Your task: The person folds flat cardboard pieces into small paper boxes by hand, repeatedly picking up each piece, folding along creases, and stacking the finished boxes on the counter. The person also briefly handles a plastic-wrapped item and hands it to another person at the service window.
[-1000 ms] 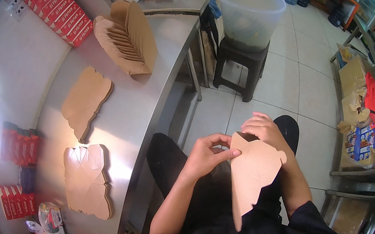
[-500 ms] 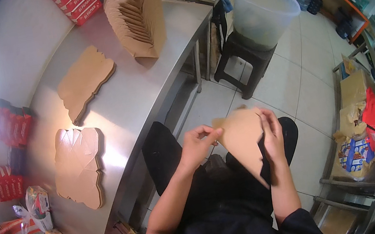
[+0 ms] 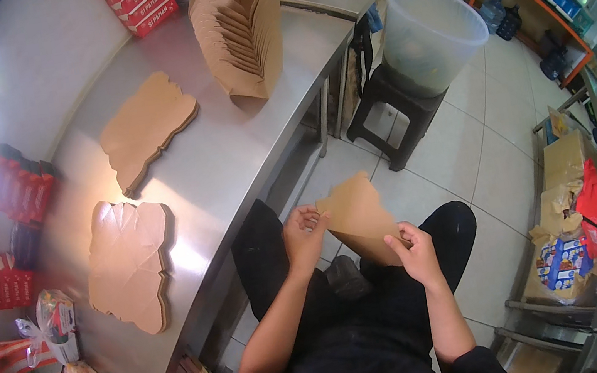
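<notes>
Over my lap I hold a brown cardboard box blank [image 3: 359, 216], bent along its creases. My left hand [image 3: 304, 234] pinches its left edge between thumb and fingers. At the lower right edge, the thumb of my right hand [image 3: 414, 252] presses on the near face, with the fingers partly hidden behind. On the steel table to my left lie two stacks of flat cardboard blanks, a nearer stack [image 3: 127, 264] and a farther stack [image 3: 149, 128]. Beyond them stands a nested row of folded cardboard boxes [image 3: 237, 36].
Red printed boxes [image 3: 143, 4] are piled at the steel table's [image 3: 230, 150] far end. More red packs [image 3: 21, 187] and plastic-wrapped goods [image 3: 59, 326] line the wall. A translucent tub [image 3: 430, 33] rests on a dark stool [image 3: 399, 108]. At right is a rack with cardboard and packets [image 3: 564, 261].
The blank has turned and moved left, and its face now tilts differently. My right hand has slid down and left to its lower edge; my left hand still grips the left side.
</notes>
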### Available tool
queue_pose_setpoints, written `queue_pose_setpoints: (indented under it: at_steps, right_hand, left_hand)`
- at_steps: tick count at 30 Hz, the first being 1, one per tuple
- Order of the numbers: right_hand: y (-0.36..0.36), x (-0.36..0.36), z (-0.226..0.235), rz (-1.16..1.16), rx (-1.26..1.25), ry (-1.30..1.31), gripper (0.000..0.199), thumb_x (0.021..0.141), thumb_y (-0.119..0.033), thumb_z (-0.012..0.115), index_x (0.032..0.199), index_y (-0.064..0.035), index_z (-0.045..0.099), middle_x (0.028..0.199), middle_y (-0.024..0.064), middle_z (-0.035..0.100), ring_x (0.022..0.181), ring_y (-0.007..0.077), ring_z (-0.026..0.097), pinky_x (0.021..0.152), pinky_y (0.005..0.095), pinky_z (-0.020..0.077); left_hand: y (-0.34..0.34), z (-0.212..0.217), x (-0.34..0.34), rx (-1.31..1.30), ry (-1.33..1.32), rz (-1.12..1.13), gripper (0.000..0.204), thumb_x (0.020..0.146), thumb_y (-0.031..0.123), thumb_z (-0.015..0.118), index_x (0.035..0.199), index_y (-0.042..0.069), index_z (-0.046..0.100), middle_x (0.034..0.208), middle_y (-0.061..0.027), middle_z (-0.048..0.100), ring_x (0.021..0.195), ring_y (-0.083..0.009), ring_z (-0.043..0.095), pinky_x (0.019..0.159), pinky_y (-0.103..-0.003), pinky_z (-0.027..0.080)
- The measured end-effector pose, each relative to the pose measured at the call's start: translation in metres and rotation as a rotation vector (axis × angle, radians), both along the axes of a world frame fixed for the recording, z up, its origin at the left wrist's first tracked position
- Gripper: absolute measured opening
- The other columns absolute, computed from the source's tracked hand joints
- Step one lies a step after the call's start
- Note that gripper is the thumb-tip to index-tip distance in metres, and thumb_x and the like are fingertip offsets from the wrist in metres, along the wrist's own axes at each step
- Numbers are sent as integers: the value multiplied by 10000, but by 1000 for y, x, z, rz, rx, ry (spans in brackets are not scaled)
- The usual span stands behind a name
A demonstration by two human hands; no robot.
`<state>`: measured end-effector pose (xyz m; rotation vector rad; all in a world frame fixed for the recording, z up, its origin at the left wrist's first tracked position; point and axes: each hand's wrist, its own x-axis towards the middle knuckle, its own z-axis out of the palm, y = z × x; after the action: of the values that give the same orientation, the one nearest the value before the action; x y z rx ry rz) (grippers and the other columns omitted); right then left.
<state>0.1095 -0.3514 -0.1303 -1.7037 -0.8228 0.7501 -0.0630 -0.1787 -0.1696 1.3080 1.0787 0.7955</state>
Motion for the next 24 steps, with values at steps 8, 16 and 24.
queue_pose_setpoints:
  at_steps: [8,16,24]
  right_hand:
    - [19,-4,15,196,30,-245,200,941,-126,775,1032,37,704,926,153,722,859,173,707,760,331,553]
    - [37,-19,16,-219,132,-201,306,876,-211,865,942,30,688,905,114,752,811,145,697,759,311,550]
    - [5,-15,-1,-8,-115,-14,293,936,-206,803,1070,40,719,903,118,765,810,106,685,762,305,546]
  left_hand:
    - [-29,36,3,540,69,-498,418,850,76,826,1254,65,720,1125,-117,686,1063,-316,658,910,-395,543]
    - [-17,14,1,108,-75,-238,219,915,73,808,1119,4,764,874,-40,727,830,-133,661,757,-280,511]
    - [5,-5,-4,-321,-305,164,482,912,121,825,1344,48,623,987,-35,701,905,-107,619,760,-282,466]
